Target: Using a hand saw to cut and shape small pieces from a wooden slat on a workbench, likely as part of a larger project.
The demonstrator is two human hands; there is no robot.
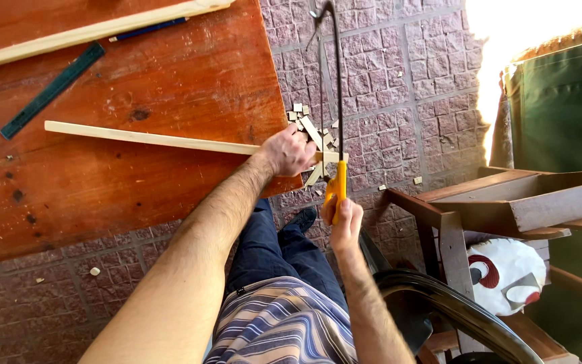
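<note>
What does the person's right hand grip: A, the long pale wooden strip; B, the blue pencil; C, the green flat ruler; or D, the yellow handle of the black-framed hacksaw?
D: the right hand closes around the yellow handle of the black-framed hacksaw, while the left hand presses the long pale wooden strip onto the reddish wooden table.

floor: reddish-purple paving blocks [385, 74], small pale wood offcuts [311, 128] scattered on it | left: red-brown wooden table [136, 182], knots showing | right: dark wooden bench frame [506, 202], green tarp [560, 101] behind | near right: black curved chair rim [453, 303] | light: harsh sun, blown out far right
</note>
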